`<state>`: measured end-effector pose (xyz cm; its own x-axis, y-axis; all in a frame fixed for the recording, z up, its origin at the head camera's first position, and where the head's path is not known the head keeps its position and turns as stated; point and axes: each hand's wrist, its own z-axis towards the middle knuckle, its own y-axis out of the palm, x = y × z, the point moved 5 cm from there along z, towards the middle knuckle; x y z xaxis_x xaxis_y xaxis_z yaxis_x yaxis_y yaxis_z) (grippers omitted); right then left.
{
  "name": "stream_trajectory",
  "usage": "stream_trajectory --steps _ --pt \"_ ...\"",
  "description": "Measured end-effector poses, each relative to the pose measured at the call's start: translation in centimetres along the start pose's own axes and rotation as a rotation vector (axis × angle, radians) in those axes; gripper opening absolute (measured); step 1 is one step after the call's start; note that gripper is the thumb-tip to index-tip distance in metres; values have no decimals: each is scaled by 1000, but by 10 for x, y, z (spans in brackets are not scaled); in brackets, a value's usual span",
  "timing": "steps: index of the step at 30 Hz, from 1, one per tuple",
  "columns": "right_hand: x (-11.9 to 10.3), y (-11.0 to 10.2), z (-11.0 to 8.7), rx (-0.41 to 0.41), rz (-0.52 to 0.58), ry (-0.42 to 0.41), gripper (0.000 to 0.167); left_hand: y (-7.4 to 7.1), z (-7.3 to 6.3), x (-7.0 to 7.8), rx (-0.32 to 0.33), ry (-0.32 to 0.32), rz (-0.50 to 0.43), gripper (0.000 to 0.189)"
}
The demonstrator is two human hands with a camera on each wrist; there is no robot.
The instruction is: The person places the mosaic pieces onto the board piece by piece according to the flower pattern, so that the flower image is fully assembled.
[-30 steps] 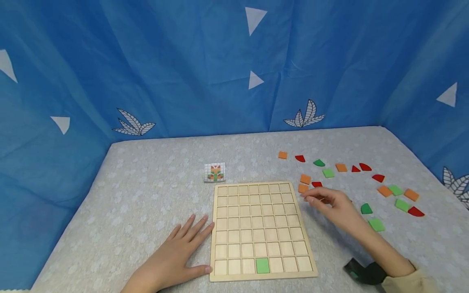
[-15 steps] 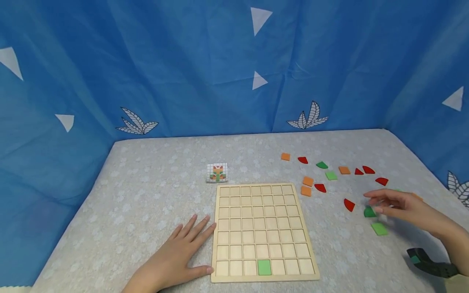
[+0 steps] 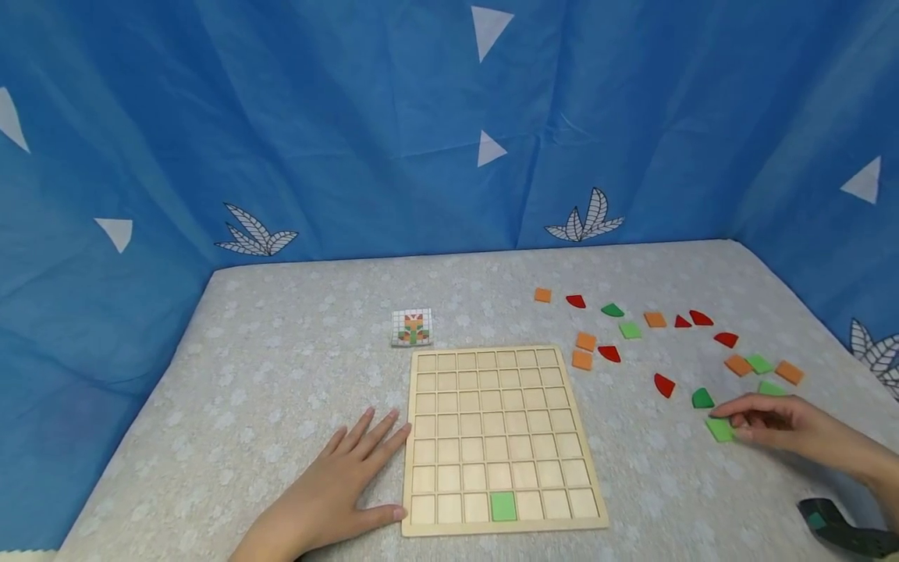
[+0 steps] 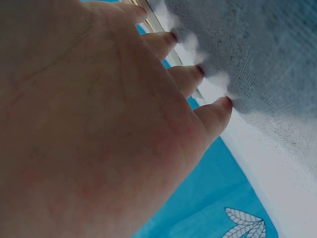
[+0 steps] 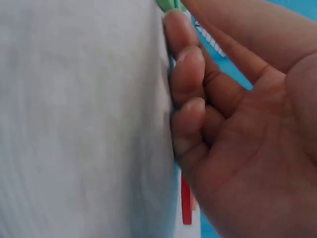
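Observation:
My left hand (image 3: pixel 326 488) lies flat with spread fingers on the cloth, thumb and index fingertip at the left edge of a wooden grid board (image 3: pixel 500 532). In the left wrist view the same hand (image 4: pixel 109 114) fills much of the picture. One light green square tile (image 3: pixel 502 506) sits in the board's bottom row. Right of the board, my right hand (image 3: pixel 787 425) pinches a light green square tile (image 3: pixel 719 429) at its right side, between thumb and index finger. The right wrist view shows the other fingers of that hand (image 5: pixel 237 124) curled against the cloth.
A small pattern card (image 3: pixel 411 328) lies behind the board. Loose orange squares (image 3: pixel 581 360), red quarter-round pieces (image 3: pixel 663 385), a dark green piece (image 3: pixel 701 398) and other tiles are scattered to the right. A blue curtain (image 3: pixel 379 133) surrounds the table.
From beside the board's right edge, my right hand has moved right and then down to the light green square tile, leaving a red piece on the cloth. My left hand stays put.

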<state>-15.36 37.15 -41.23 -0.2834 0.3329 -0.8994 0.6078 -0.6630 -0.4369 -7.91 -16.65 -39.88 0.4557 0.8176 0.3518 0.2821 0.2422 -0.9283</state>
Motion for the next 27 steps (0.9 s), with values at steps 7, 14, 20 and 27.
stream_trajectory --steps 7,14,20,27 --pt "-4 6 2 69 -121 -100 42 1 0 -2 7 -3 18 87" --pt "-4 8 2 133 -156 33 30 0 1 -1 13 -4 15 87" --pt "-1 8 1 128 -128 50 27 0 1 0 9 -4 18 88" --pt "0 9 1 124 -102 -9 32 0 0 1 11 5 8 87"
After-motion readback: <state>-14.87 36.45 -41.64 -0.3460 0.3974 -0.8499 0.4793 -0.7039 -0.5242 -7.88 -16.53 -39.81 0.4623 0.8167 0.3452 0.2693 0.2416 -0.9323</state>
